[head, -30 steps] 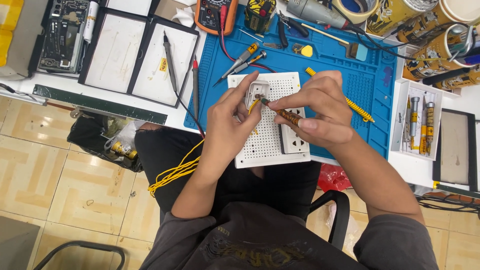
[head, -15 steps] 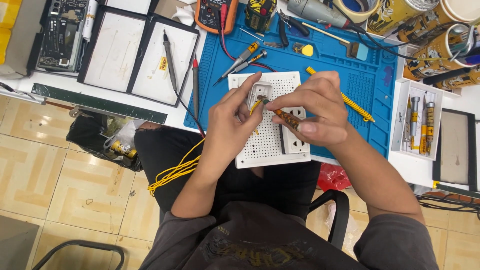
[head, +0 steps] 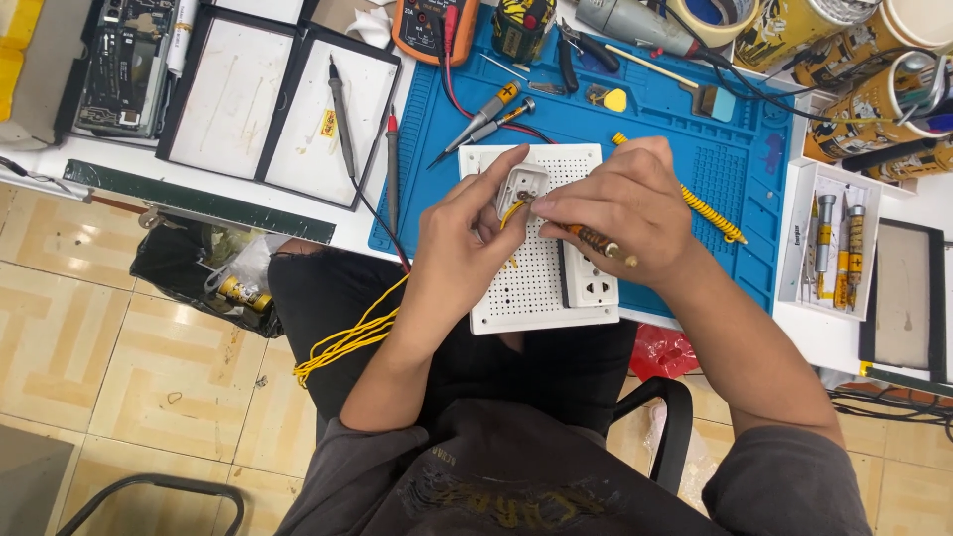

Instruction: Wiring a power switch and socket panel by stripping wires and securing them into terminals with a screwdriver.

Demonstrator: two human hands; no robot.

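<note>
Two hands work over the blue mat (head: 735, 159) at the workbench's near edge. A white perforated board (head: 531, 288) overhangs that edge. The left hand (head: 467, 248) pinches a small white switch housing (head: 518, 187) above the board's far-left corner. The right hand (head: 625, 203) closes around a screwdriver (head: 596, 241), tip at the housing, beside a yellow wire (head: 347, 342).
</note>
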